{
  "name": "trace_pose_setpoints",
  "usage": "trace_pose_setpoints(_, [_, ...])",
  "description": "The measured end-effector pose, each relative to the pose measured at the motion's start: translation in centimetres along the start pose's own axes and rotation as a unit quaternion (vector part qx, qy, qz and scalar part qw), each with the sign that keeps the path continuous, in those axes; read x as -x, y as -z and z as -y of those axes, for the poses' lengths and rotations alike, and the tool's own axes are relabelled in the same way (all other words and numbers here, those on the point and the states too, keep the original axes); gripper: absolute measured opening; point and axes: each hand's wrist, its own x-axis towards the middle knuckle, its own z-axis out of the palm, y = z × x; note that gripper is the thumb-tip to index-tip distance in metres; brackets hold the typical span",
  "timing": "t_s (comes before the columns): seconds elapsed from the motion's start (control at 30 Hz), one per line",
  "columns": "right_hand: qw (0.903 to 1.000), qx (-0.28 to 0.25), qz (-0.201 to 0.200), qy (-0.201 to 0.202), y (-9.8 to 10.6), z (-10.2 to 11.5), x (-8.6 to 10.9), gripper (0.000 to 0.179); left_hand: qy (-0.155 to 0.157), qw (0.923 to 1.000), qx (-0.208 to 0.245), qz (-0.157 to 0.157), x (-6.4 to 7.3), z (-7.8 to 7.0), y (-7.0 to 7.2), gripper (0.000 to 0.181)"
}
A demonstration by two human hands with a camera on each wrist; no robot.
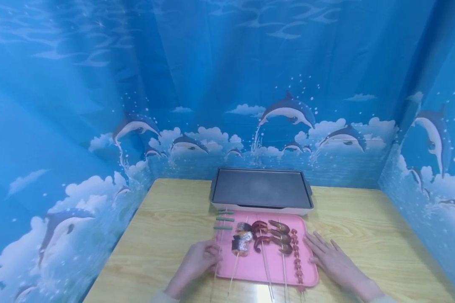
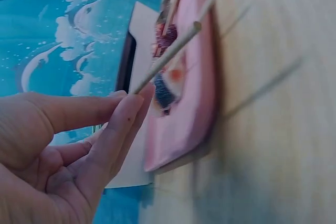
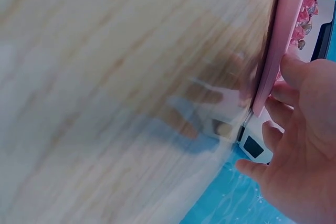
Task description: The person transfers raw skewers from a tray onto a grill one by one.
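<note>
A pink tray (image 1: 250, 269) of skewers lies in front of me. At its left edge, my left hand (image 1: 202, 260) pinches the stick of a skewer with green vegetable pieces (image 1: 222, 227); in the left wrist view the wooden stick (image 2: 168, 56) juts out from between thumb and fingers. My right hand (image 1: 331, 260) lies at the tray's right side, fingers extended, thumb right at the rim in the right wrist view. Across the tray are a fish-chunk skewer (image 1: 240, 245), a skewer of dark red curled pieces (image 1: 262, 240), a shrimp skewer (image 1: 284, 240) and a skewer of small red pieces (image 1: 297, 261).
Directly behind the tray stands an electric griddle (image 1: 261, 187) with a flat dark plate. Both sit on a wood-grain table (image 1: 364, 223). A blue dolphin-print curtain (image 1: 227, 84) hangs round the back and sides. Several stick ends poke past the tray's front rim.
</note>
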Motion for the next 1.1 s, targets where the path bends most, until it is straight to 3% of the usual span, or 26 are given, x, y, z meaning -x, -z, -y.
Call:
trace_pose_setpoints(0.2, [1.0,0.001,0.004,-0.005,-0.1,-0.1,0.0,0.056,-0.002,0.9997,0.011,-0.021,-1.5,-1.7,1.4,0.032])
trace_pose_setpoints(0.43, [1.0,-0.007,0.001,-0.004,-0.1,0.1,0.1,0.055,-0.005,0.9971,-0.016,-0.075,-4.7,-3.7,2.6,0.026])
trace_pose_setpoints(0.6, [0.9998,0.008,-0.015,0.013,-0.3,-0.1,0.2,0.055,-0.008,0.9942,-0.047,-0.096,-7.2,-4.9,3.1,0.024])
trace_pose_setpoints(0.77, [0.9994,0.017,-0.023,0.018,-0.2,0.0,0.2,0.055,-0.023,0.9904,-0.077,-0.112,-9.7,-5.1,3.0,0.023])
trace_pose_setpoints(1.1, [0.9999,0.014,-0.003,-0.003,-0.2,0.3,0.2,0.055,0.017,0.985,-0.124,-0.119,-13.0,-5.0,2.8,0.018])
